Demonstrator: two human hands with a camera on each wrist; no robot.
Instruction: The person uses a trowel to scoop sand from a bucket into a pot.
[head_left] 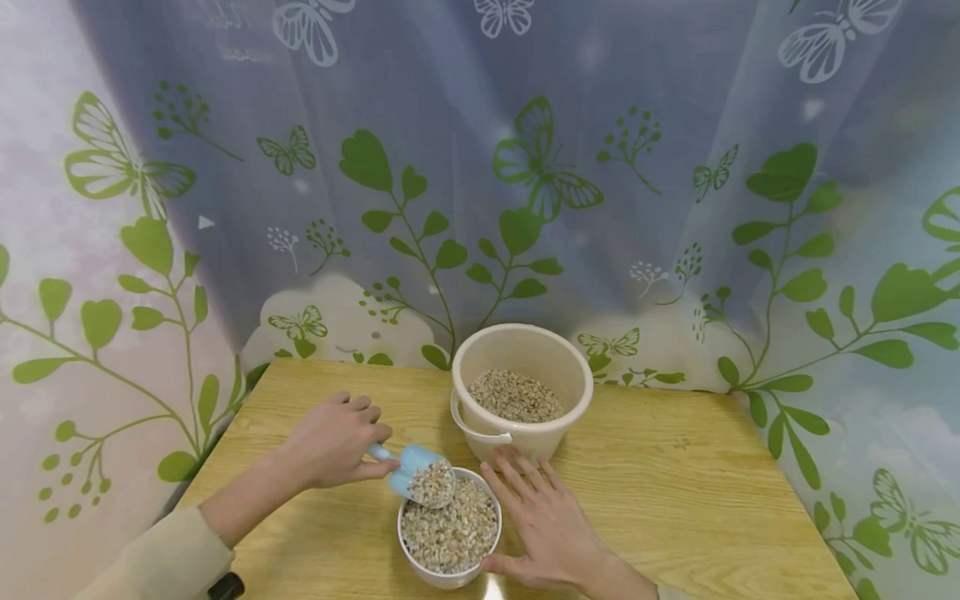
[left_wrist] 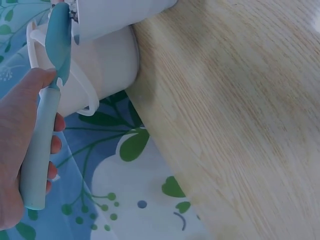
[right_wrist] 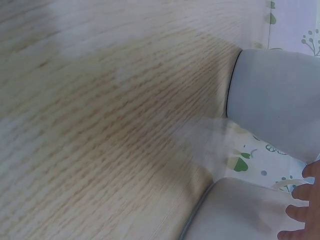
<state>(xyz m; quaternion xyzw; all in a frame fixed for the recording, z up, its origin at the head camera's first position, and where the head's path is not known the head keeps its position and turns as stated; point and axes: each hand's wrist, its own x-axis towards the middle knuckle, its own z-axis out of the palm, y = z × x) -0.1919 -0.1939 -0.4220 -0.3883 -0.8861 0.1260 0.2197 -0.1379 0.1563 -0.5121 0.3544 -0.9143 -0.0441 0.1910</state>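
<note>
My left hand (head_left: 337, 442) grips the handle (left_wrist: 40, 150) of a light blue scoop (head_left: 416, 462), fingers wrapped round it. Small beige and brown gravel-like bits fill the scoop, which is held over the left back rim of a white bowl (head_left: 444, 575). The same kind of bits heaps the bowl nearly to its rim. My right hand (head_left: 547, 533) lies against the bowl's right side with fingers straight and spread, the thumb at the rim. Its fingertips overlap the lower front of a cream bucket (head_left: 551, 433) in the head view.
Behind the bowl, the bucket holds more of these bits low inside; its white handle (head_left: 480, 435) hangs at the front left. The wooden table (head_left: 675, 475) ends at a curtain (head_left: 645, 250) printed with leaves and butterflies. A small black object (head_left: 227, 586) shows near the left sleeve.
</note>
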